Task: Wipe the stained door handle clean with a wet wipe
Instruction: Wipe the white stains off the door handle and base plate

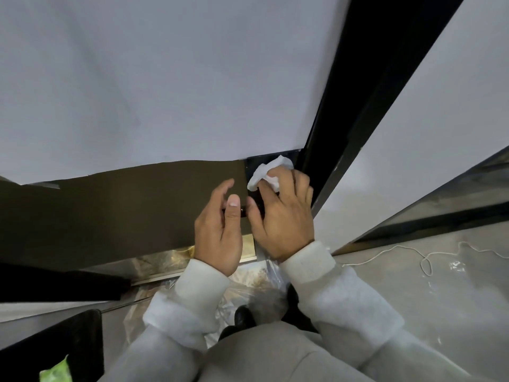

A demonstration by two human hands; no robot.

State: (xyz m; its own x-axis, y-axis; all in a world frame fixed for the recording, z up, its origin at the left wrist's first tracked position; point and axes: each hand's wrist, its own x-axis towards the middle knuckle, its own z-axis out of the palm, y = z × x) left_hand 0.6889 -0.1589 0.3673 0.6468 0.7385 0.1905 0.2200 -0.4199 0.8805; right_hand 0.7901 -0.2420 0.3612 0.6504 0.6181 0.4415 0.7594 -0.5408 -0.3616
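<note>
Door (137, 205); hands (283, 216) perhaps hide handle.

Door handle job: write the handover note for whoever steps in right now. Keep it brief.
Right hand: grips the wet wipe, fingers curled over it at the door's edge by the black frame.
Left hand: open, holds nothing, fingers by the dark door handle.
Handle: only a small dark part shows between the hands; stains cannot be judged.
Done: wipe is in the grip and at the handle area.
Left: wipe the whole handle, then check it.
Green packet sits bottom left.
</note>
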